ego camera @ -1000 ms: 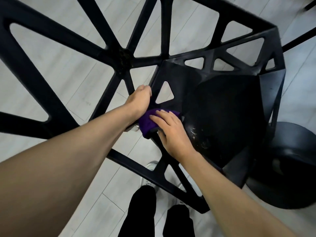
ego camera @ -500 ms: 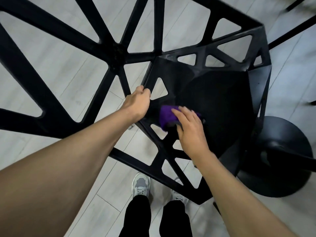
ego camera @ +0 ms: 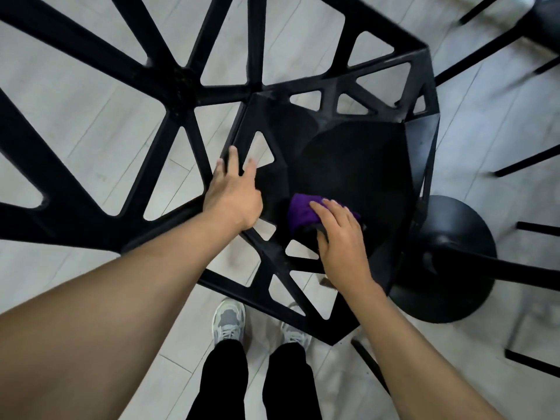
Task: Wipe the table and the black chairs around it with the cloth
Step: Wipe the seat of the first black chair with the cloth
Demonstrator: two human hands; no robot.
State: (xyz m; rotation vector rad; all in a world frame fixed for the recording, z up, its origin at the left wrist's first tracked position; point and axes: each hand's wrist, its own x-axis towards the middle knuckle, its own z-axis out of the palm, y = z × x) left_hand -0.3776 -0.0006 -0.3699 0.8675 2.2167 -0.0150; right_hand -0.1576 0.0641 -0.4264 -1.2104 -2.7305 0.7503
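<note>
While the right hand (ego camera: pixel 342 237) presses the bunched purple cloth (ego camera: pixel 300 212) onto the black chair (ego camera: pixel 348 165)'s smooth matte seat, fingers together and nearly straight, the left hand (ego camera: pixel 233 192) spreads its fingers apart over the triangular-cutout lattice; contact blurred, cannot tell.
</note>
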